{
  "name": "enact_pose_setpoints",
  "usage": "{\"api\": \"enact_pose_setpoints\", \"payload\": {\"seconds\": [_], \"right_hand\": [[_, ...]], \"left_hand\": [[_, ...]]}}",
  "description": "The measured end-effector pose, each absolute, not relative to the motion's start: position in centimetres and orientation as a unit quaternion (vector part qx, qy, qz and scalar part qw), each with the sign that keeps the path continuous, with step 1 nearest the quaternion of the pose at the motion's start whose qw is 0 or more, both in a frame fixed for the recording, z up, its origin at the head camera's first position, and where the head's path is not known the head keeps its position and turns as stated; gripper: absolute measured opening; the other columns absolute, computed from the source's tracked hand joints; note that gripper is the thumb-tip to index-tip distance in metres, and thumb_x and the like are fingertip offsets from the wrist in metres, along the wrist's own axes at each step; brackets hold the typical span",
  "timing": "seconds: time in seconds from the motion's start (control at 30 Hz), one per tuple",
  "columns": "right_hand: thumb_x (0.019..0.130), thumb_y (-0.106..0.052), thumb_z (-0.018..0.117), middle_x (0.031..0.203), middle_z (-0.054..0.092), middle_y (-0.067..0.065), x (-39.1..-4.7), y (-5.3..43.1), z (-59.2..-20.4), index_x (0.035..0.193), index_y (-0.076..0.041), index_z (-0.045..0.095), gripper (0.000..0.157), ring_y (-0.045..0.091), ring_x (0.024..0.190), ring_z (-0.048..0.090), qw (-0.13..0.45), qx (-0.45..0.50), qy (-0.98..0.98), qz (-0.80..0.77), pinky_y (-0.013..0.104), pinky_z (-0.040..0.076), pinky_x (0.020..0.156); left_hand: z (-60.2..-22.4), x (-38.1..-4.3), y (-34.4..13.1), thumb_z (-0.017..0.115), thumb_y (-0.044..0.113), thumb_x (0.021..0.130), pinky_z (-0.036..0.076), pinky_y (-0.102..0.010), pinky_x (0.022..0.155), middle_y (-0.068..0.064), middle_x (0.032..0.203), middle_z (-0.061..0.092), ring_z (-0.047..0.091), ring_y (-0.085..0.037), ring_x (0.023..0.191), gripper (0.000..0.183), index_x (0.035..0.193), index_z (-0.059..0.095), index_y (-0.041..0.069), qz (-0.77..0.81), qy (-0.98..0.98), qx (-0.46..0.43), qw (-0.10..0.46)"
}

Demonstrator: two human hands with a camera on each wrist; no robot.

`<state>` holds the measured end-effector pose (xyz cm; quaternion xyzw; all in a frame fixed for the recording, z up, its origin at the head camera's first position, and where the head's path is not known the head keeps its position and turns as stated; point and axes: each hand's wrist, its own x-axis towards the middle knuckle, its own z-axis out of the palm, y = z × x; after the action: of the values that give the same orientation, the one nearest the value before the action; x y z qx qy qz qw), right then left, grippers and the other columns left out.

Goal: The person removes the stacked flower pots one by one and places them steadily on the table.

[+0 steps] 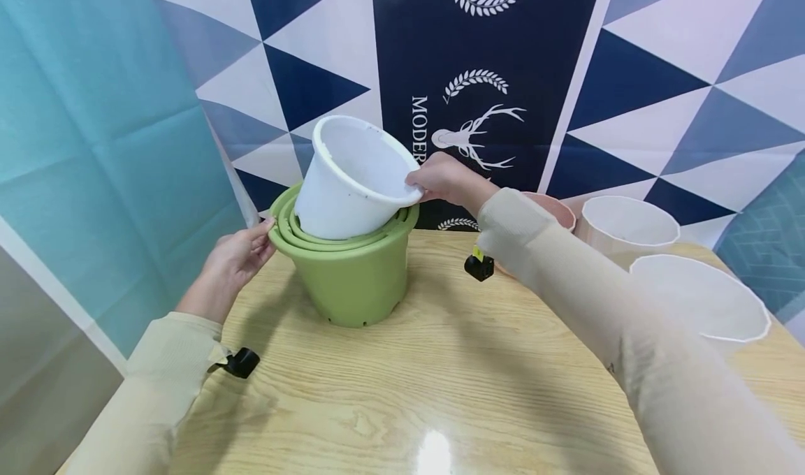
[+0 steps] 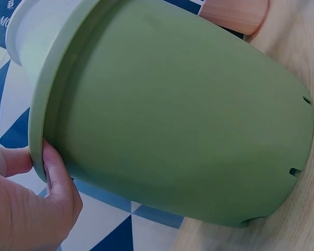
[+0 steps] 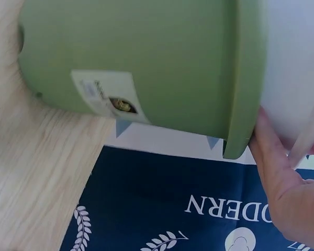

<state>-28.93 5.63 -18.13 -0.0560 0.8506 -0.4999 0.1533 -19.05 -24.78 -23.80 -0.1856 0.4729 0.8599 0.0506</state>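
A stack of nested green flower pots [image 1: 352,283] stands on the wooden table. Tilted in its mouth is a white flower pot [image 1: 339,199], its opening leaning toward the right. My left hand [image 1: 235,258] pinches the outer green rim at the left, thumb on one side and fingers on the other, as the left wrist view [image 2: 36,193] shows. With my right hand [image 1: 449,178] I grip the white pot's rim on its right side. In the right wrist view the fingers [image 3: 269,146] lie beside the green rim, under the white rim.
At the right of the table [image 1: 402,391] stand a pinkish pot [image 1: 553,208], a cream pot [image 1: 629,220] and a larger white pot [image 1: 698,300]. Behind the stack hangs a patterned cloth [image 1: 327,42]; a teal cloth [image 1: 113,133] hangs at the left.
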Motion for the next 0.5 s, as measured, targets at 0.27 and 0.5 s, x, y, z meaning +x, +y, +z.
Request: {"api": "enact_pose_setpoints", "payload": {"seconds": [0.27,0.5], "right_hand": [[0.094,-0.007,0.052,0.095,0.056,0.004,-29.0,5.5,-18.7,0.118,0.009,0.057,0.029,0.013,0.085,0.057,0.163,-0.048,0.843,-0.51,0.028,0.056,0.095],[0.097,-0.01,0.052,0.104,0.054,0.004,-29.0,6.2,-19.3,0.126,0.007,0.054,0.033,0.012,0.09,0.053,0.174,-0.034,0.816,-0.55,0.023,0.052,0.089]], "left_hand": [[-23.8,-19.1,-25.0,0.066,0.004,0.088,0.059,-0.014,0.071,-0.001,0.078,0.066,0.065,-0.005,0.076,0.012,0.096,0.057,0.008,0.857,0.48,-0.18,0.056],[-23.8,-19.1,-24.9,0.066,0.002,0.088,0.059,-0.016,0.07,-0.003,0.077,0.067,0.066,-0.008,0.074,0.007,0.088,0.061,0.005,0.869,0.459,-0.175,0.062]]}}
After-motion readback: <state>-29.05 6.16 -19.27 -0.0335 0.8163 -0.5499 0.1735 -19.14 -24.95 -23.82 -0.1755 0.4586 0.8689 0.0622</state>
